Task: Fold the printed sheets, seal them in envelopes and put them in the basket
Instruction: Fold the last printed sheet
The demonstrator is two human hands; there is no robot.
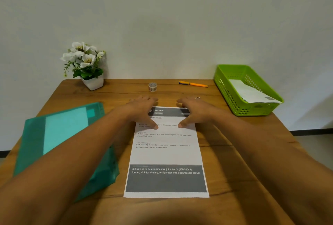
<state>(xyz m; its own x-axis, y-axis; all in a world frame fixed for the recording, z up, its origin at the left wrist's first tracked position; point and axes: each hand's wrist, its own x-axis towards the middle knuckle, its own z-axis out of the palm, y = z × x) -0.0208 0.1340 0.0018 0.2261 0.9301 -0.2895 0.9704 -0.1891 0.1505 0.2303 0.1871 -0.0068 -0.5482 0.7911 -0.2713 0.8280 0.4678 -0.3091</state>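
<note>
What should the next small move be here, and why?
Probably the left hand and right hand should pinch the far edge of the printed sheet and draw it toward the near edge for a first fold: the sheet lies flat and unfolded, and both hands rest at its far corners, thumbs on the paper.

Both hands lie flat on the far end of the printed sheet (165, 152), which rests unfolded on the wooden table (239, 161). The left hand (142, 109) and right hand (195, 111) press their thumbs onto the text, fingers (144, 98) stretched past the sheet's far edge. Just beyond the left fingertips stands a small tape roll (152, 87); beyond the right ones lies an orange pen (193, 84). Right of the right fingers, a green basket (226, 89) holds a white envelope (252, 93). Left of the left fingers lies a teal folder (63, 134), with potted white flowers (86, 64) farther back.
</note>
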